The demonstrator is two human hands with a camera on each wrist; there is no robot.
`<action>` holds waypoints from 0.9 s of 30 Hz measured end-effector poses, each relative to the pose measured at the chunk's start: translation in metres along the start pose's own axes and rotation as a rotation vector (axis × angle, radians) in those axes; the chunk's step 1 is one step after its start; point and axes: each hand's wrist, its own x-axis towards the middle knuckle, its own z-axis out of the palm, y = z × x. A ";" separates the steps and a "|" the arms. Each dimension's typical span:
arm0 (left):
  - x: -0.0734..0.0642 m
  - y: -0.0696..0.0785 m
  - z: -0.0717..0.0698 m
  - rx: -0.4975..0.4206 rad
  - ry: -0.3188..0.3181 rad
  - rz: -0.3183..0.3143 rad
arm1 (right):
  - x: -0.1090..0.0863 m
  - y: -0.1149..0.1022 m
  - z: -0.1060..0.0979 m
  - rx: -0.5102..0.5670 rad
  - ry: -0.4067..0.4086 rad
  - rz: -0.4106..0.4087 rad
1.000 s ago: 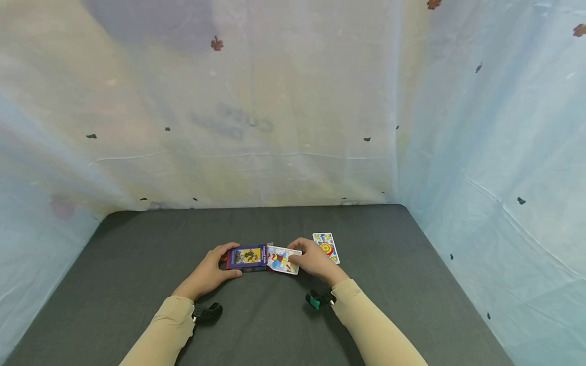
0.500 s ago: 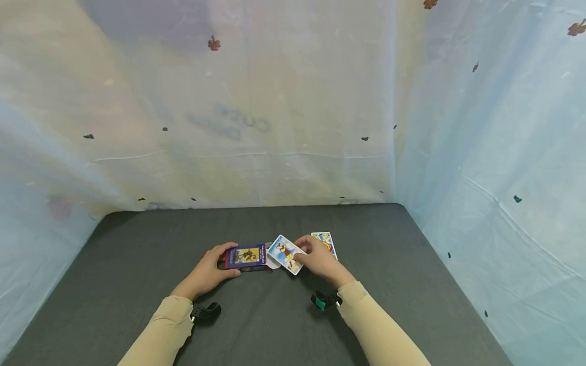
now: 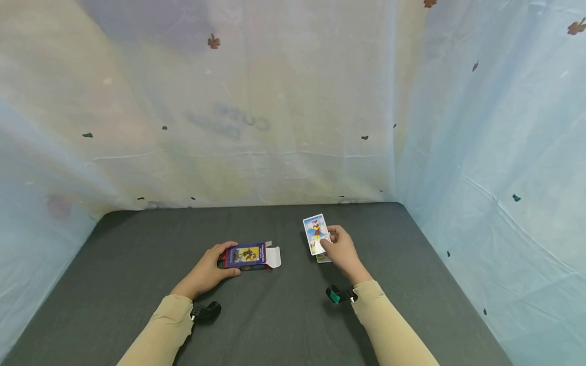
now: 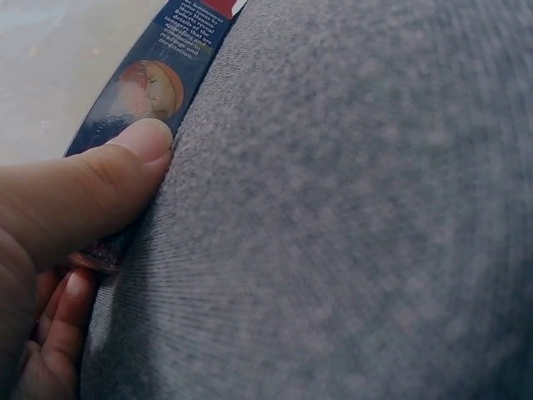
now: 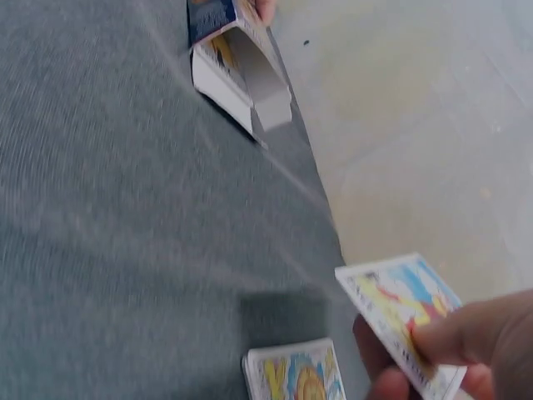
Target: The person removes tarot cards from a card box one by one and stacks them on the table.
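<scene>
My left hand (image 3: 206,269) grips the left end of a blue tarot card box (image 3: 246,255) lying on the dark cloth. In the left wrist view its thumb (image 4: 137,154) presses the box's printed narrow side. The box's right end stands open with a white flap (image 3: 273,257) sticking out. Between thumb and fingers my right hand (image 3: 345,258) pinches a tarot card (image 5: 408,308) with a figure on a blue sky, picture up. Below that card lies a small stack of tarot cards (image 5: 296,375) with a yellow wheel design, mostly hidden in the head view.
Dark grey cloth (image 3: 274,315) covers the table. Pale plastic sheeting (image 3: 284,101) hangs behind it and along both sides. A black band (image 3: 206,311) is on the left wrist, and another band (image 3: 340,294) with a green patch on the right.
My right hand has drawn the card out of the box's open end, turned it upright and carried it right, over the card stack. The left hand and box stay in place.
</scene>
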 end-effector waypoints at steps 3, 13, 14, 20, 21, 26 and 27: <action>0.000 0.000 -0.001 0.003 0.001 0.006 | 0.000 0.004 -0.006 -0.026 0.051 0.040; 0.000 0.000 -0.001 0.009 -0.001 -0.003 | 0.000 0.007 -0.012 -0.126 0.089 0.121; 0.000 0.000 -0.001 0.010 -0.002 -0.005 | -0.001 0.007 -0.012 -0.123 0.082 0.124; 0.000 0.000 -0.001 0.015 -0.004 -0.010 | -0.001 0.009 -0.010 -0.094 0.075 0.134; 0.000 0.000 -0.001 0.015 -0.004 -0.011 | -0.001 0.010 -0.010 -0.086 0.077 0.138; 0.000 0.002 -0.001 0.015 -0.004 -0.018 | -0.001 0.010 -0.010 -0.017 0.095 0.142; 0.000 0.002 -0.001 0.015 -0.004 -0.019 | -0.001 0.010 -0.011 -0.002 0.100 0.144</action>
